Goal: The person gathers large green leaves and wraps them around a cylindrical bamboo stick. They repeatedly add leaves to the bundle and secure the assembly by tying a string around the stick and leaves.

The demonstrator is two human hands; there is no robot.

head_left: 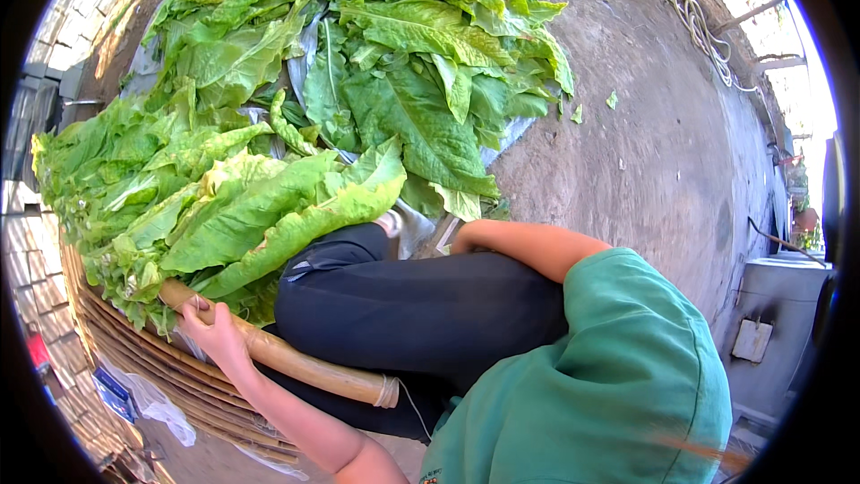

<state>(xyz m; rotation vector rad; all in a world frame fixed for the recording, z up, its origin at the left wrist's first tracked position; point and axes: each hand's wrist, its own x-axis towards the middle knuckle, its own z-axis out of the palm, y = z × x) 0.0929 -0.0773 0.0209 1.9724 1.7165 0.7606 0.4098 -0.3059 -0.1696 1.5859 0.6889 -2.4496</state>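
My left hand (pixel 208 327) grips a bamboo pole (pixel 318 367) near its upper left end, where large green leaves (pixel 242 206) crowd around it. Cord (pixel 387 391) is wound round the pole's lower right end, with a thin strand trailing down. My right forearm reaches across behind my raised knee in dark trousers; my right hand (pixel 463 237) is mostly hidden there, beside the leaf heap, so I cannot see its fingers.
More broad leaves (pixel 430 36) lie heaped on plastic sheeting over a concrete floor (pixel 618 170). Stacked long sticks (pixel 152 367) and a plastic bag (pixel 168 417) are at the left. Coiled rope (pixel 699 27) lies along the right wall; a grey boxy unit (pixel 775 305) stands at far right.
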